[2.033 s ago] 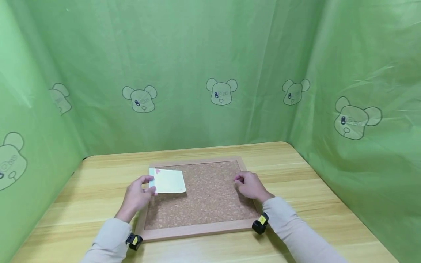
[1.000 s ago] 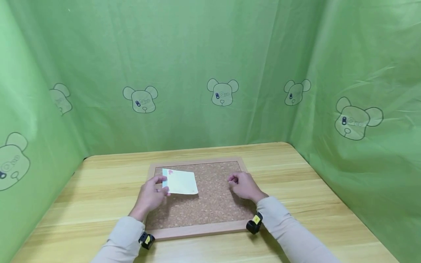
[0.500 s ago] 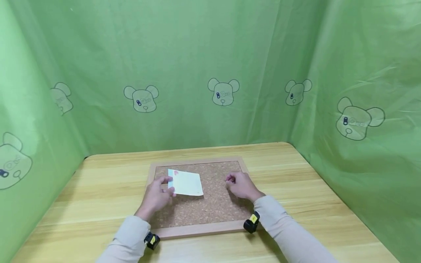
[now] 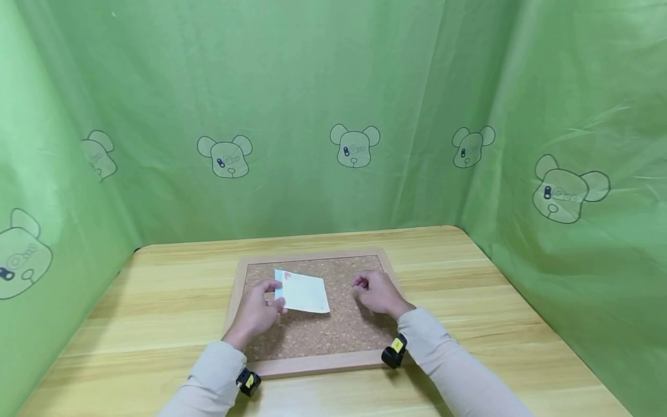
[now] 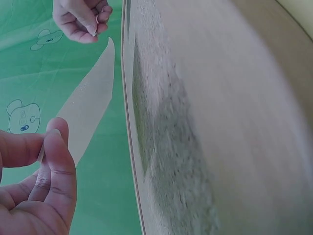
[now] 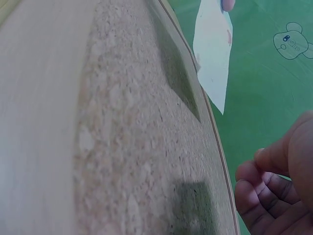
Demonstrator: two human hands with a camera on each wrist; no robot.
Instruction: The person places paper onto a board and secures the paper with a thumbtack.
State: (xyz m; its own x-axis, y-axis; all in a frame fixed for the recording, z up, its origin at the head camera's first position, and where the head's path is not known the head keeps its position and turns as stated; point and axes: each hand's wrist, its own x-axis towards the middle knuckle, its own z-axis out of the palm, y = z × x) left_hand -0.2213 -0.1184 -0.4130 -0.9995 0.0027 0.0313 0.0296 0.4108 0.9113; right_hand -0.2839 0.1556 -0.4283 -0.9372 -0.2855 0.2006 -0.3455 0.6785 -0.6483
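Observation:
My left hand (image 4: 259, 310) pinches a square sheet of note paper (image 4: 306, 292) by its left edge, between thumb and fingers. The paper is white, with a pale blue strip and a pink mark at its upper left corner. It hangs tilted over a cork board (image 4: 333, 339) and casts a shadow on it. In the left wrist view the note's far corner (image 5: 110, 51) curls upward. Above the board's right part is my right hand (image 4: 378, 294), fingers curled and thumb tip (image 6: 261, 155) against the index finger. I cannot tell whether a small thing sits between them.
A light wooden frame (image 4: 318, 364) borders the cork board, which lies on a wood-grain table (image 4: 484, 313). Green curtains (image 4: 292, 87) with printed bear heads enclose the table at the back and both sides. Black wrist cameras (image 4: 394, 351) sit on both sleeves.
My left hand has carried the note rightward, from the board's left edge toward its middle. My right hand has shifted slightly left, so the hands are nearer each other.

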